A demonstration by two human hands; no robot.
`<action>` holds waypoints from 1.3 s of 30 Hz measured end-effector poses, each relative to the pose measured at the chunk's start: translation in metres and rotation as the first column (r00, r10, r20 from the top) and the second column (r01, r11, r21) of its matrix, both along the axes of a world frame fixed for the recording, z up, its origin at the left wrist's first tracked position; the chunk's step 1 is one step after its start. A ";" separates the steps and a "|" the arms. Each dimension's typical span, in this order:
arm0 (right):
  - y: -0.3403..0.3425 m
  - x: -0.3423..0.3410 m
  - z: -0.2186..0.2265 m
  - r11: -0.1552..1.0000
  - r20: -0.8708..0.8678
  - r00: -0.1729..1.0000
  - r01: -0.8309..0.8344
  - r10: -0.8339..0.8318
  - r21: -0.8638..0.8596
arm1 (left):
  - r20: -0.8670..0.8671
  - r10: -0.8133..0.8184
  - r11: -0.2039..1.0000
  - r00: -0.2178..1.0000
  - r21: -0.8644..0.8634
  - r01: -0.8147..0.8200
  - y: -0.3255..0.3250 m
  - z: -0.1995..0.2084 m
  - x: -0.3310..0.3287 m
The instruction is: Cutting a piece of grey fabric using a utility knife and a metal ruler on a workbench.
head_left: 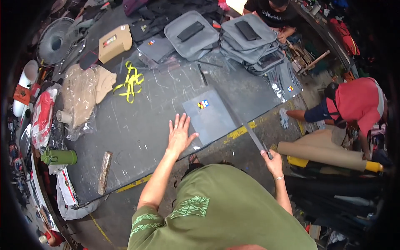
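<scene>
A grey rectangular panel [208, 118] with a small multicoloured patch lies at the dark table's front edge. My left hand [180, 134] rests flat beside its left edge, fingers spread and holding nothing. In my right hand [273, 162], beyond the table's front edge, is the near end of a long flat metal strip [250, 131]. Its far part reaches along the panel's right side; whether it is a ruler or a blade I cannot tell. A short dark strip [202, 75] lies just past the panel.
Stacked grey bag pieces [250, 39] lie at the far right, near a seated person. A tangled yellow strap [131, 82], a cardboard box [115, 43], a green bottle [59, 156] and a wooden bar [105, 173] sit leftward. Another person [358, 100] bends over a brown roll [321, 155].
</scene>
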State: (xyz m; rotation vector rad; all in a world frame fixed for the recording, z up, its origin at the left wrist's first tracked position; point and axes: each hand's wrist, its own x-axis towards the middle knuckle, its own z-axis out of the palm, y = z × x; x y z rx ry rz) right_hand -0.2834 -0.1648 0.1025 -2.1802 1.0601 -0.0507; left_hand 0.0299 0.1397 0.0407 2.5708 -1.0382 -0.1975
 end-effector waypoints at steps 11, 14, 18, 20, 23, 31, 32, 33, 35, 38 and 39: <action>0.067 0.017 -0.025 0.965 0.282 0.933 0.168 -0.222 0.200 | 0.009 0.027 0.996 1.000 -0.087 -0.026 -0.040 -0.011 -0.002; 0.064 0.015 -0.044 0.984 0.267 0.950 0.133 -0.160 0.115 | 0.002 0.043 0.999 0.999 -0.028 -0.043 -0.047 -0.010 -0.005; 0.069 0.037 -0.055 0.995 0.325 0.945 0.006 -0.038 0.100 | 0.045 0.084 0.996 0.995 -0.033 -0.083 -0.059 -0.013 -0.009; 0.070 0.053 -0.053 0.991 0.356 0.934 -0.080 0.038 0.105 | 0.043 0.097 0.995 0.994 -0.032 -0.095 -0.063 -0.013 -0.007; 0.075 0.071 -0.052 0.972 0.380 0.924 -0.124 0.040 0.200 | -0.009 0.125 0.988 0.992 -0.095 -0.125 -0.065 -0.011 -0.005; 0.065 0.077 -0.050 0.946 -0.122 0.952 -0.251 0.279 0.206 | 0.006 0.143 0.985 0.990 -0.100 -0.142 -0.044 -0.015 0.000; 0.065 0.080 -0.048 0.945 -0.126 0.952 -0.249 0.279 0.210 | 0.015 0.130 0.986 0.991 -0.112 -0.128 -0.046 -0.014 0.003; 0.064 0.082 -0.048 0.946 -0.107 0.958 -0.238 0.266 0.220 | 0.010 0.129 0.986 0.992 -0.109 -0.127 -0.048 -0.013 0.007; 0.063 0.085 -0.060 0.947 -0.093 0.964 -0.220 0.247 0.232 | 0.052 0.067 0.990 0.996 -0.127 -0.060 -0.056 -0.012 0.015; 0.065 0.094 -0.085 0.846 0.031 0.995 -0.094 0.091 0.524 | 0.101 0.043 0.994 0.994 -0.108 -0.032 -0.060 -0.020 0.030; 0.067 0.103 -0.083 0.810 0.052 0.997 -0.077 0.057 0.581 | 0.120 0.054 0.992 0.991 -0.119 -0.040 -0.061 -0.023 0.033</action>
